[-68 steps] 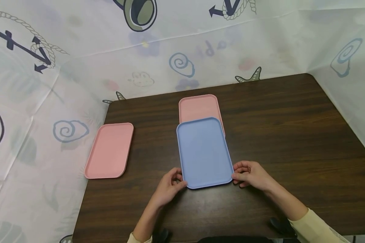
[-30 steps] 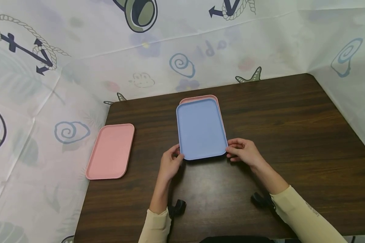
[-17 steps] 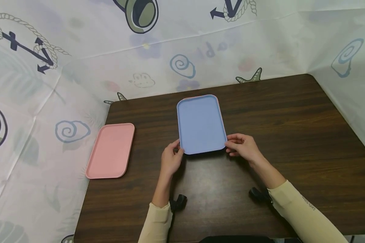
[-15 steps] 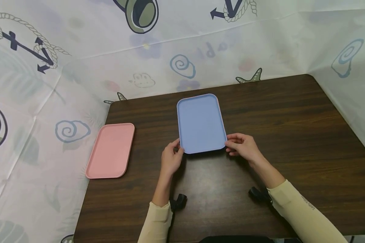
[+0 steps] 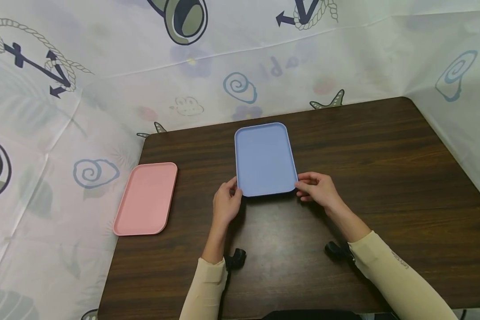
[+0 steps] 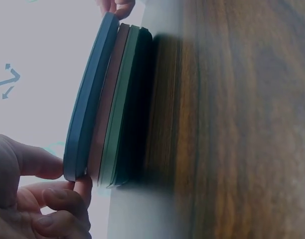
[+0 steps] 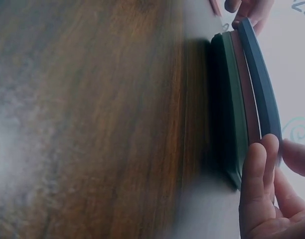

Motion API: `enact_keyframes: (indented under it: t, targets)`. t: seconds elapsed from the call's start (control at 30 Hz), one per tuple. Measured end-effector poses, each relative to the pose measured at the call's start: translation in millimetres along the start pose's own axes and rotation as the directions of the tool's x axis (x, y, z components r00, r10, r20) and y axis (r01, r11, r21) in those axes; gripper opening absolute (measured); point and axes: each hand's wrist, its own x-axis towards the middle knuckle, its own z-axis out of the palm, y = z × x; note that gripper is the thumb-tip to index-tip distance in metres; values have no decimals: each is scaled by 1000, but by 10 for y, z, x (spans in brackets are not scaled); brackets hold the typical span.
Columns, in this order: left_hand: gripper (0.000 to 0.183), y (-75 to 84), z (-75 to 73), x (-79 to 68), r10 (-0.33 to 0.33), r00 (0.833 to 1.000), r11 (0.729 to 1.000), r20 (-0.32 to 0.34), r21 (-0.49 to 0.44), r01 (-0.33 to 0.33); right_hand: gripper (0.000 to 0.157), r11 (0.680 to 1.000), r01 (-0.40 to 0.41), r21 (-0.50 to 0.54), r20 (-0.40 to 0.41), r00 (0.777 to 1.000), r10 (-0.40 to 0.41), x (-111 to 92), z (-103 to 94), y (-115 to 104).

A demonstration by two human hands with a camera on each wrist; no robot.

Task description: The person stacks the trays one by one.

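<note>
Both hands hold a blue rectangular tray (image 5: 266, 159) by its near corners. My left hand (image 5: 226, 202) pinches the left corner between thumb and fingers, while my right hand (image 5: 320, 190) pinches the right one. Under the blue tray, the left wrist view shows the edges of a pink tray (image 6: 108, 99) and a green tray (image 6: 121, 99), stacked flat. A thin light gap separates the blue tray from the pink one in the right wrist view. Below the green edge it is too dark to tell whether another tray lies there. From above, the blue tray hides the stack.
Another pink tray (image 5: 146, 198) lies at the left edge of the dark wooden table (image 5: 368, 178), apart from the stack. A patterned white cloth (image 5: 208, 66) hangs behind the table and along its sides.
Both hands have carried the blue tray away from the body, toward the back of the table. The stacked pink tray, partly visible before, is now covered in the head view.
</note>
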Motion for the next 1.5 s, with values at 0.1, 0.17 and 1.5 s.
enact_keyframes:
  t: [0.1,0.17,1.5]
  targets:
    - [42,12,6,18,-18,1000,1000,13,12,18,44,1000,-1,-5,-6,1000,1,16,3,2]
    - [42,22,12,30,-28,999,1000,19,16,27,43,1000,-2,-10,-12,1000,2,34,3,10]
    - [42,38,28,55,-7,1000,998,7,69,6,39,994,80,-69,-76,993,-85,87,53,28]
